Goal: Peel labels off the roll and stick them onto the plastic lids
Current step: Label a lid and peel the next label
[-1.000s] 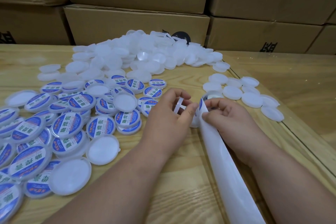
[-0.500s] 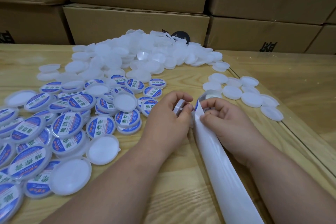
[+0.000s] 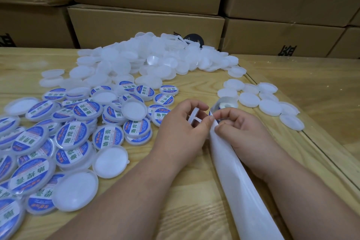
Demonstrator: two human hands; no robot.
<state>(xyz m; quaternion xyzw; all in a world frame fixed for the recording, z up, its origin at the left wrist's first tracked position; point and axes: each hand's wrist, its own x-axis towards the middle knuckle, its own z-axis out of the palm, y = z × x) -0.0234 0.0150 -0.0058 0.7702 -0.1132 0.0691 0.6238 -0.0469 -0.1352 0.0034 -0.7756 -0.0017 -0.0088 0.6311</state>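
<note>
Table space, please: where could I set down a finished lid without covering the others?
Bare wood lies between the labelled lids and the left hand, and right of the small plain lids. The big pile is crowded.

Pale wooden table (image 3: 187,206): plain lids (image 3: 155,60), labelled lids (image 3: 72,138), perhaps the label roll (image 3: 224,104).

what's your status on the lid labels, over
Left hand holds bare lid on edge. Right hand pinches label at backing strip. Nothing in the way.
</note>
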